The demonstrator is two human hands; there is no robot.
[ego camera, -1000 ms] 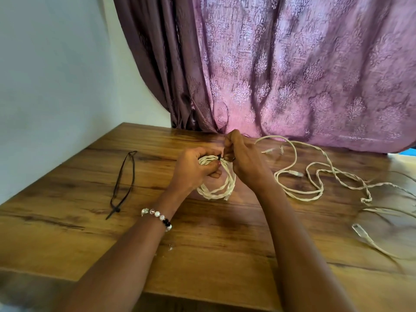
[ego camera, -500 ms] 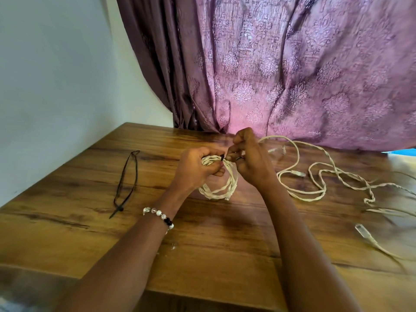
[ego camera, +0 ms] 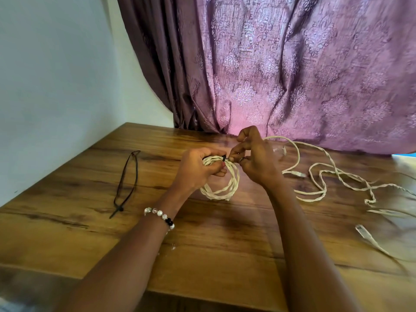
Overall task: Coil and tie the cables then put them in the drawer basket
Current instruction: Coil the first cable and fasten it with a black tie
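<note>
Midway over the desk [ego camera: 94, 233], the left hand [ego camera: 198, 170] grips a light, springy coiled cable [ego camera: 221, 188] at its gathered top; the right hand [ego camera: 254, 161] pinches a thin black tie [ego camera: 224, 157] there. Loose cables [ego camera: 319, 176] sprawl right.

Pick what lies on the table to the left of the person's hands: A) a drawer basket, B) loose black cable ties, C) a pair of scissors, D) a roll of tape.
B: black cable ties lie looped on the wooden table, left of the left hand gripping the coiled cable.
</note>
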